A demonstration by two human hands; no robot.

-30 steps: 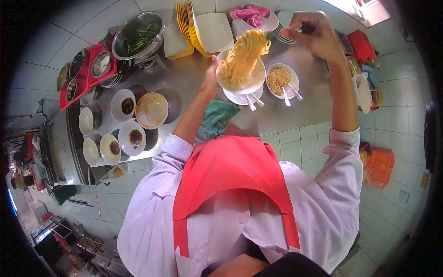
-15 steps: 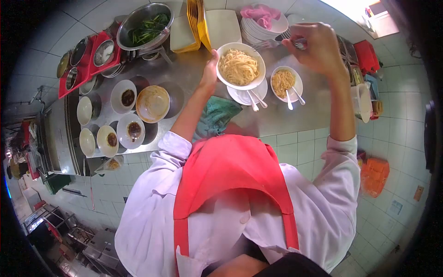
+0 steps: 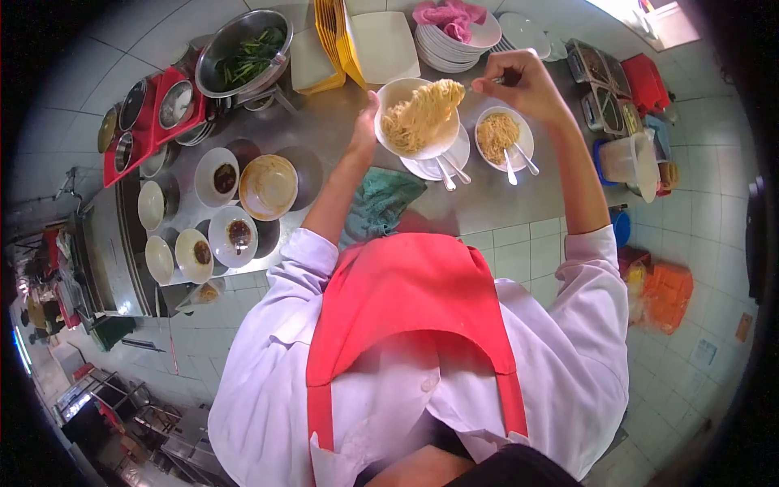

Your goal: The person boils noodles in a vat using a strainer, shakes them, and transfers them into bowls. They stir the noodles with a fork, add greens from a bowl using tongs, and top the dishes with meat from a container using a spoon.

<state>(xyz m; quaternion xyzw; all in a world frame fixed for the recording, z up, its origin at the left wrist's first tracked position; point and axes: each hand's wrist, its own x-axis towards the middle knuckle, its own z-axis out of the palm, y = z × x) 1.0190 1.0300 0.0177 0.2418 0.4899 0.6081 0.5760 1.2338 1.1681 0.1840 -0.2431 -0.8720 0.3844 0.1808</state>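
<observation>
Two hands (image 3: 529, 85); one held bowl (image 3: 445, 138); three dark-sauced bowls (image 3: 224, 221)

From afar, I am viewing a metal counter (image 3: 535, 199) along a pale tiled wall (image 3: 122, 49), brightly lit upper right.

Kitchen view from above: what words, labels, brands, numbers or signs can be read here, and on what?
None can be read.
Pale sheet at far right: any print is too small and blurred.
Small brown rectangle near it: likewise.
Red apron and white noodle bowl: no lettering visible.
</observation>
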